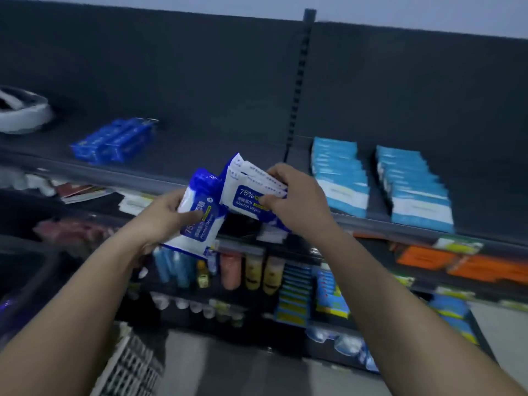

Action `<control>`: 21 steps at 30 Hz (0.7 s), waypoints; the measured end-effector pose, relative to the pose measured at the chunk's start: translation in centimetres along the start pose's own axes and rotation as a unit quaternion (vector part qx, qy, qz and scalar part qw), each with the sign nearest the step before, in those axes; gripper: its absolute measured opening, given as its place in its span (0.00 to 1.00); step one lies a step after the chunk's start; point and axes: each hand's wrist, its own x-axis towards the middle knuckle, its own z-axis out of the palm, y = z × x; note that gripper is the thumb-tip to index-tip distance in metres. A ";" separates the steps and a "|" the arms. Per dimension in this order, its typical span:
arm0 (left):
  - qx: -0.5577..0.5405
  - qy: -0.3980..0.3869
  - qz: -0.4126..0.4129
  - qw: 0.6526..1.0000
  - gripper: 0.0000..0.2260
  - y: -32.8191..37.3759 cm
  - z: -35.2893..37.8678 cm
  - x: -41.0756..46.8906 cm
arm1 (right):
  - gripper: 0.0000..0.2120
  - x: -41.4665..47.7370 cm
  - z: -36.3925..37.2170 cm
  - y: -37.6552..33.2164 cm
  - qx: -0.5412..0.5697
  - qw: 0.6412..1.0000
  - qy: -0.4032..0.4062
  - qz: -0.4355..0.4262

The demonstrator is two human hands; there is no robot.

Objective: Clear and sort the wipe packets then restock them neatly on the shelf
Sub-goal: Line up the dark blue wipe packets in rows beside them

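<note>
The dark shelf runs just beyond your hands. Up and to the left of your left hand, a short row of dark blue packets lies on it. Farther left sits a blurred white-and-grey round object. To the right of your right hand lies a row of overlapping light blue packets, with a second row beside it.

This was a shop aisle. A dark display shelf crossed the frame, with a slotted upright in its back panel. Neat rows of light-blue packets lay at right; bottles and orange packs filled tiers at lower centre and right.
</note>
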 end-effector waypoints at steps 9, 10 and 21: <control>0.017 -0.046 0.059 0.997 0.06 7.6 16.9 5.7 | 0.11 -3.2 -13.8 13.1 -0.028 0.990 0.105 0.086; 0.025 -0.057 0.076 0.995 0.05 8.5 18.7 6.6 | 0.10 -3.3 -15.1 14.3 -0.026 0.988 0.115 0.099; 0.157 -0.103 0.207 0.960 0.07 17.9 37.2 18.4 | 0.10 -1.0 -27.7 28.6 -0.040 0.961 0.211 0.173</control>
